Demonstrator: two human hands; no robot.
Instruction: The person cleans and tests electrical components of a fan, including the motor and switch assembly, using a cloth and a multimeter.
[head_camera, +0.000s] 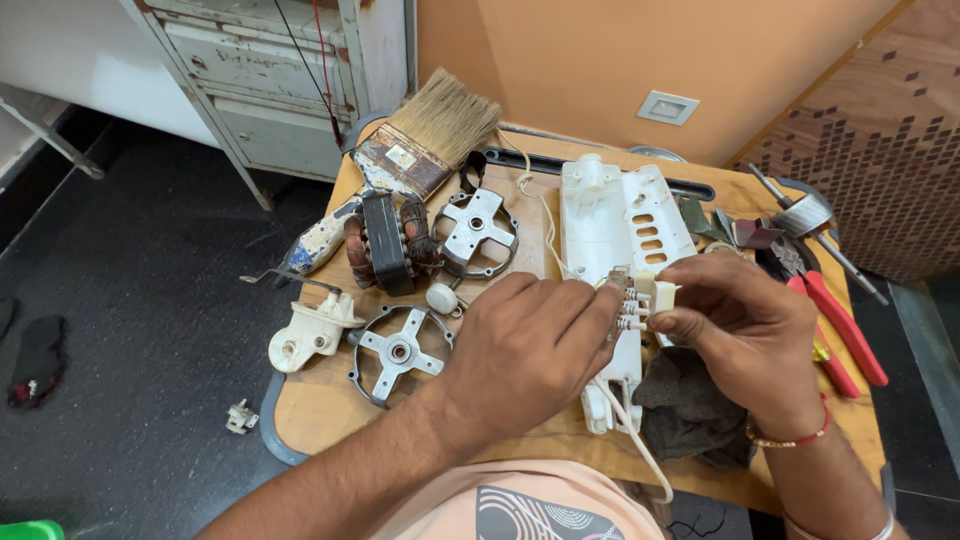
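Both hands, left (525, 345) and right (745, 330), pinch small cream plastic switch block (640, 298) above long white plastic housing (620, 230); thin terminals could bend if twisted.

Both forearms are extended forward from the bottom edge, converging at mid-frame. The left hand (525, 345) is seen back-up, its fingers curled inward towards the right. The right hand (745, 335) is held opposite, thumb and fingertips pinched together; bangles are worn at its wrist.
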